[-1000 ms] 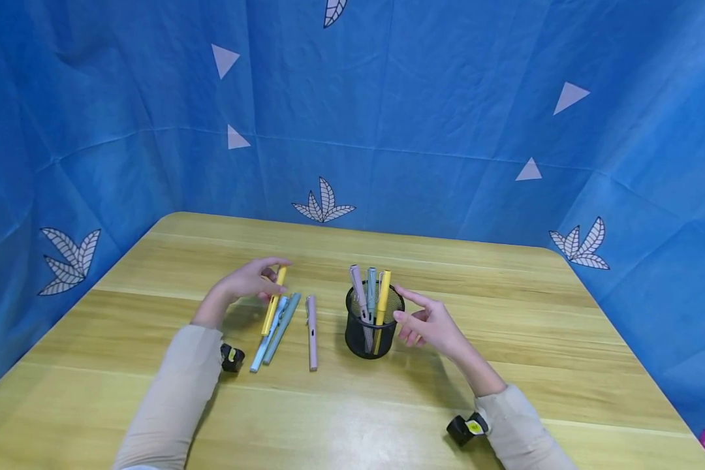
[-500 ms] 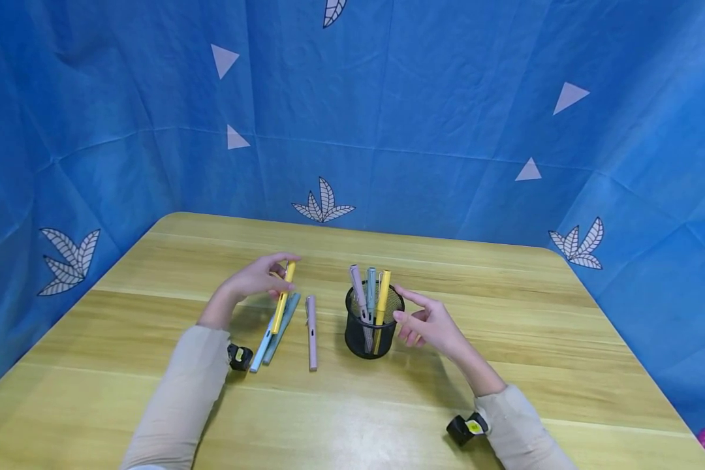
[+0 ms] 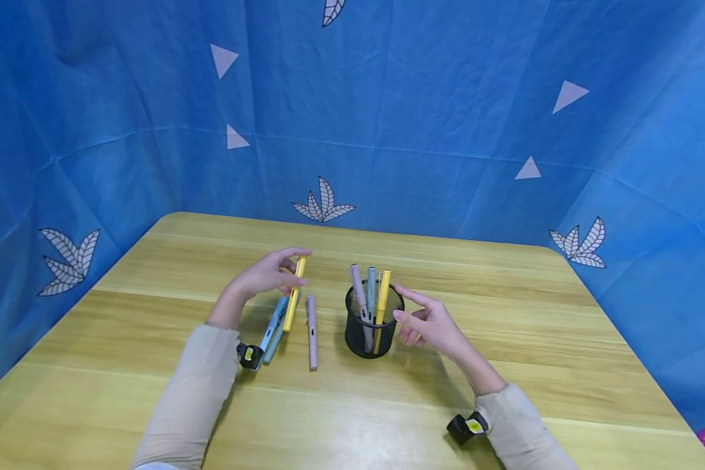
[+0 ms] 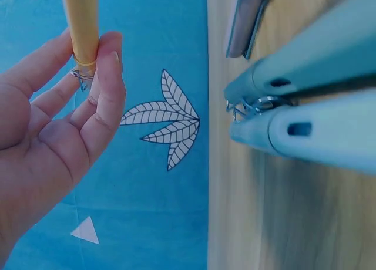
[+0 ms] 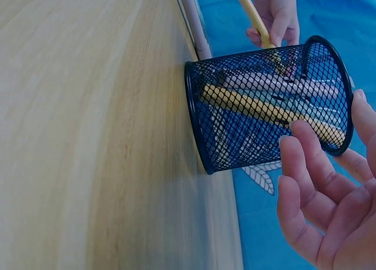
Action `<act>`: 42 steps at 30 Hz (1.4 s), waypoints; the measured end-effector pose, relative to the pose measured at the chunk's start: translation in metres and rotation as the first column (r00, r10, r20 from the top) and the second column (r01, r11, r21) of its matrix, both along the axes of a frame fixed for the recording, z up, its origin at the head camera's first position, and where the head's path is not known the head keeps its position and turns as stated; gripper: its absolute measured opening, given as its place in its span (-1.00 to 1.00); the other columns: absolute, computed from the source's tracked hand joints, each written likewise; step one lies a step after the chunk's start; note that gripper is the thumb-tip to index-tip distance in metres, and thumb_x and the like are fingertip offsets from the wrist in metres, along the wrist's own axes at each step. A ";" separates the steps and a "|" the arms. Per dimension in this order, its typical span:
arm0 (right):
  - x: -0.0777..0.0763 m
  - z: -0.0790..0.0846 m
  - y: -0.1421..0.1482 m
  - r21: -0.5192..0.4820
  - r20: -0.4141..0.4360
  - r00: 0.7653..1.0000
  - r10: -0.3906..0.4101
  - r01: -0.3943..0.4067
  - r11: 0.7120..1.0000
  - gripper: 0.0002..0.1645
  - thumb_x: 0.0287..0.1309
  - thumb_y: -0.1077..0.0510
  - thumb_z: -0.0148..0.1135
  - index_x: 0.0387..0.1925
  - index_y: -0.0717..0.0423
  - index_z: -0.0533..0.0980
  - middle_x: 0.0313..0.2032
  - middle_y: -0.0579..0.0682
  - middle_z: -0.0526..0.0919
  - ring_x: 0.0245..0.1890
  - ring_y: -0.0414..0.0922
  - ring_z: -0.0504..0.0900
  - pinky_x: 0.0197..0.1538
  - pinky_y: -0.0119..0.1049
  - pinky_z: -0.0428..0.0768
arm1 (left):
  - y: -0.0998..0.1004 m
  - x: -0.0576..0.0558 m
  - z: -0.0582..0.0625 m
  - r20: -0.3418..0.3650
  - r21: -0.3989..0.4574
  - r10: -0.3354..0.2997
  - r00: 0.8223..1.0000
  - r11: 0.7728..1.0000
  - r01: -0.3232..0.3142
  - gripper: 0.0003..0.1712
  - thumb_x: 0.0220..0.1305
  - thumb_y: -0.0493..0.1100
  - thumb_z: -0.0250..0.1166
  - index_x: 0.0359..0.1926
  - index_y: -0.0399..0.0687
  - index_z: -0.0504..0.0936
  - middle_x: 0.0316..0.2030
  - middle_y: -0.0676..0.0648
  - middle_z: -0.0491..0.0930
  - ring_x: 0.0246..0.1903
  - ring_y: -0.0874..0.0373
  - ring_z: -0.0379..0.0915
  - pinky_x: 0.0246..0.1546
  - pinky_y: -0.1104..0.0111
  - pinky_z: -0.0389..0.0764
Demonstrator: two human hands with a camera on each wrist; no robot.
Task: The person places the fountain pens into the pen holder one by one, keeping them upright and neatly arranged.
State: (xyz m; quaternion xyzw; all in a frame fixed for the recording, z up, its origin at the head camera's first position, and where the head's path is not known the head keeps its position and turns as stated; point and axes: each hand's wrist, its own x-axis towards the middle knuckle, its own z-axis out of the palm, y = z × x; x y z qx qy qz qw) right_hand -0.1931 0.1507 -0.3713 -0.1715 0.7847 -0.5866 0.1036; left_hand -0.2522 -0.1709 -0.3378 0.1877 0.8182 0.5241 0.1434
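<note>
My left hand [image 3: 270,272] pinches a yellow pen [image 3: 294,297] near its upper end, between thumb and fingers. It slants over the light blue pen [image 3: 275,322] and the teal pen [image 3: 274,344], which lie side by side on the table. A lilac pen [image 3: 312,333] lies just to their right. My right hand [image 3: 431,323] holds the black mesh pen holder [image 3: 357,339] at the right of its rim, thumb in front and index finger behind. In the holder stand a lilac pen [image 3: 357,287], a blue-grey pen [image 3: 371,287] and a yellow pen [image 3: 384,294].
The wooden table [image 3: 352,418] reaches back to a blue cloth [image 3: 446,117] with white leaf and triangle prints. Small black cameras [image 3: 249,356] are worn at both wrists, the left one low beside the blue pens.
My left hand has moved right with the yellow pen, from over the light blue pen toward the lilac one. My right hand and the pen holder have stayed in place.
</note>
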 end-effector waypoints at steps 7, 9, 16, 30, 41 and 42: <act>0.000 -0.001 0.000 0.008 -0.002 1.000 -0.010 0.010 1.000 -0.34 0.18 0.11 0.11 0.29 0.12 0.16 -0.59 0.38 0.53 -0.68 0.00 0.52 -0.60 -0.10 0.52 | 0.007 -0.004 0.001 -0.018 -0.002 0.004 1.000 1.000 -0.004 -0.28 0.11 -0.32 0.24 0.28 -0.15 0.17 -0.25 -0.25 0.33 -0.50 0.07 0.42 -0.31 0.08 0.55; 0.000 -0.001 0.000 0.008 0.004 1.000 -0.010 0.010 1.000 -0.33 0.18 0.10 0.12 0.29 0.11 0.16 -0.59 0.37 0.53 -0.67 0.01 0.52 -0.60 -0.10 0.52 | 0.010 -0.004 0.002 -0.029 -0.006 0.003 1.000 1.000 -0.003 -0.28 0.11 -0.30 0.25 0.28 -0.14 0.17 -0.25 -0.25 0.34 -0.49 0.07 0.42 -0.33 0.15 0.57; -0.001 -0.003 0.000 0.001 0.014 1.000 -0.003 0.003 1.000 -0.34 0.19 0.11 0.11 0.29 0.09 0.16 -0.59 0.36 0.53 -0.68 -0.01 0.51 -0.60 -0.12 0.51 | 0.018 -0.003 0.008 -0.043 0.018 -0.009 0.999 1.000 0.010 -0.29 0.11 -0.31 0.26 0.27 -0.15 0.19 -0.27 -0.26 0.37 -0.50 0.07 0.44 -0.37 0.22 0.58; -0.001 -0.003 0.000 0.001 -0.003 1.000 -0.003 0.003 1.000 -0.35 0.19 0.12 0.10 0.29 0.10 0.16 -0.60 0.34 0.53 -0.69 -0.03 0.51 -0.60 -0.10 0.52 | 0.028 0.000 0.018 -0.085 0.073 0.005 0.996 0.997 0.001 -0.27 0.02 -0.33 0.32 0.24 -0.05 0.25 -0.26 -0.31 0.42 -0.48 -0.07 0.50 -0.30 -0.02 0.52; 0.001 -0.002 -0.001 -0.008 -0.006 1.000 -0.002 0.002 1.000 -0.35 0.19 0.13 0.10 0.29 0.10 0.16 -0.59 0.39 0.52 -0.69 -0.01 0.51 -0.63 -0.13 0.50 | 0.038 0.003 0.025 -0.111 0.116 0.011 0.994 0.993 0.002 -0.30 0.04 -0.34 0.31 0.22 -0.07 0.28 -0.33 -0.22 0.45 -0.47 -0.13 0.51 -0.41 0.15 0.58; 0.000 -0.002 -0.001 -0.008 -0.009 1.000 -0.001 0.001 1.000 -0.35 0.19 0.13 0.10 0.29 0.10 0.16 -0.59 0.40 0.52 -0.69 0.01 0.51 -0.63 -0.12 0.50 | 0.039 0.003 0.025 -0.112 0.120 0.009 0.994 0.993 0.004 -0.31 0.04 -0.34 0.31 0.22 -0.07 0.28 -0.33 -0.22 0.46 -0.48 -0.11 0.51 -0.39 0.11 0.57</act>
